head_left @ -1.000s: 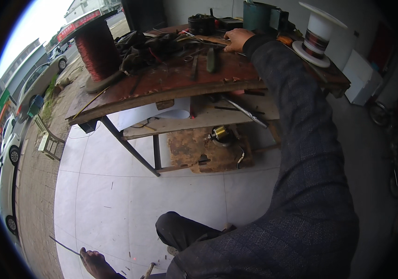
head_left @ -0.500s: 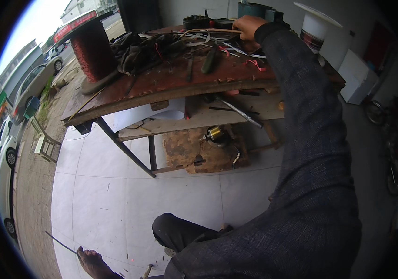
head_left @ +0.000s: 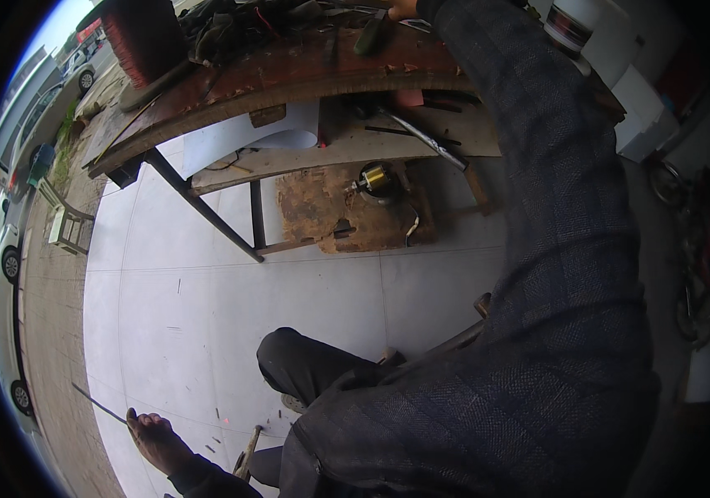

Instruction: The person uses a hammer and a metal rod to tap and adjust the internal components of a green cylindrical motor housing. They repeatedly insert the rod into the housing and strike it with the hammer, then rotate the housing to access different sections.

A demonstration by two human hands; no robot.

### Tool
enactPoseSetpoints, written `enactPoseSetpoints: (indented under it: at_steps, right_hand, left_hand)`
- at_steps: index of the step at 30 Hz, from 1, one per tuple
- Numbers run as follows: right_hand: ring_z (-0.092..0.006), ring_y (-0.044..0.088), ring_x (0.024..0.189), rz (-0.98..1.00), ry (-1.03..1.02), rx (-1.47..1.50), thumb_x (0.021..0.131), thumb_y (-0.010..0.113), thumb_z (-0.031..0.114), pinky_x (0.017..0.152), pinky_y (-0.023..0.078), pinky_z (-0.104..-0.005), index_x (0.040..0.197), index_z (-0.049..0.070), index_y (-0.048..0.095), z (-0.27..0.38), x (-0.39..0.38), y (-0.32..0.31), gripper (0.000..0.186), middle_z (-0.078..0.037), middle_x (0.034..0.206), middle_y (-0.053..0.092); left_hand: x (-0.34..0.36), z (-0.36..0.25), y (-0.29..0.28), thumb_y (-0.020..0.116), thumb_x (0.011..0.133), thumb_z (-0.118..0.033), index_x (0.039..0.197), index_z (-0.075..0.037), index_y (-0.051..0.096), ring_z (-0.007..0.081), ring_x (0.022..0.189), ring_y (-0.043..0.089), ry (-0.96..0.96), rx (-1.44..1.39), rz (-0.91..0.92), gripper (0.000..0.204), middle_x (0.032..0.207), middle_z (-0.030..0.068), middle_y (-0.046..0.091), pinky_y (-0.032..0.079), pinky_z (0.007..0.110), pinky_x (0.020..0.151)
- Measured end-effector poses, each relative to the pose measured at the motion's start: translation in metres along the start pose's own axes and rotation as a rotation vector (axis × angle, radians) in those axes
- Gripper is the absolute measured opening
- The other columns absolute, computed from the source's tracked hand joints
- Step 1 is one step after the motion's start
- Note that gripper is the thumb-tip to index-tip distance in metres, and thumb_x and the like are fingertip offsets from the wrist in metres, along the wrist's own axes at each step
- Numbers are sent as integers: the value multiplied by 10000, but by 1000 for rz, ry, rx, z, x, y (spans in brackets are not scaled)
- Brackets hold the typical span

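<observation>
My left hand [head_left: 156, 438], low at the left, grips a thin dark rod [head_left: 93, 397] that points up and outward over the floor. My right arm reaches up to the top edge, where only part of my right hand [head_left: 403, 8] shows on the cluttered worn red table [head_left: 230, 83]. Whether it holds anything is hidden. Near it lie a green elongated tool [head_left: 367, 37] and some strips. A large spool of red wire [head_left: 135, 46] stands at the table's left end, and a white spool [head_left: 570, 25] at its right.
A lower shelf holds white sheets [head_left: 239, 137] and a metal tube [head_left: 425, 133]. Below is a rusty board [head_left: 305, 207] with a brass-coloured cylinder [head_left: 375, 177]. A chair [head_left: 64, 220] and cars [head_left: 6, 307] are outside left, bicycles [head_left: 695, 274] right, my knee [head_left: 288, 357] below.
The whole scene has shifted upward in the picture, so the tabletop and my right hand are now at the top edge. My left hand still holds the rod.
</observation>
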State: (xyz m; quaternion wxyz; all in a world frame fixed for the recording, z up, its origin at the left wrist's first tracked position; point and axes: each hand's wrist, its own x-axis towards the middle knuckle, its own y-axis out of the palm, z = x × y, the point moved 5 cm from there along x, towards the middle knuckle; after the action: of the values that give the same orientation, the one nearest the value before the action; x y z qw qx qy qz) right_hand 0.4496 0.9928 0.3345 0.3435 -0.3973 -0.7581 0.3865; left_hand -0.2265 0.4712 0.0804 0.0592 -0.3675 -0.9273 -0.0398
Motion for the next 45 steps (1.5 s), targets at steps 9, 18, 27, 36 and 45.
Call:
enactPoseSetpoints:
  at_steps: [9, 18, 27, 36, 45]
  right_hand:
    - [-413, 725, 1076, -369, 26, 408, 922, 703, 340, 935, 573, -471, 1240, -21, 713, 46, -83, -85, 481, -255, 1162, 754]
    - [-245, 727, 900, 472, -20, 812, 1016, 683, 336, 824, 580, -402, 1278, 11, 701, 143, -206, 87, 417, -135, 990, 756]
    - [-403, 707, 1031, 95, 557, 253, 946, 665, 179, 918, 563, -508, 1088, 48, 790, 11, -182, 293, 231, -240, 1080, 743]
    - [-376, 611, 1313, 189, 472, 109, 1025, 597, 250, 1114, 496, -505, 1428, 123, 647, -27, -160, 374, 426, -215, 1444, 629]
    - [-357, 645, 1216, 279, 473, 382, 1010, 665, 303, 1030, 516, -481, 1366, 110, 668, -67, -173, 368, 405, -202, 1405, 645]
  left_hand:
    - [-3, 16, -32, 532, 1109, -81, 1526, 42, 419, 133, 923, 502, -15, 209, -11, 449, 1036, 27, 483, 438, 223, 765]
    - [-5, 43, -5, 498, 1147, -210, 1457, 54, 473, 120, 839, 466, -145, -160, -11, 408, 935, 30, 466, 417, 222, 714]
    - [-26, -85, 147, 431, 1169, -334, 1241, 2, 591, 124, 520, 539, 45, -182, 428, 379, 647, 16, 505, 405, 246, 426]
    - [-45, -154, 390, 449, 1164, -363, 1184, 12, 606, 182, 543, 635, -45, -72, 965, 406, 669, 77, 615, 509, 292, 512]
    - [-20, -174, 527, 512, 1147, -359, 1141, 36, 657, 164, 629, 699, 272, 164, 1193, 421, 742, 88, 685, 554, 279, 580]
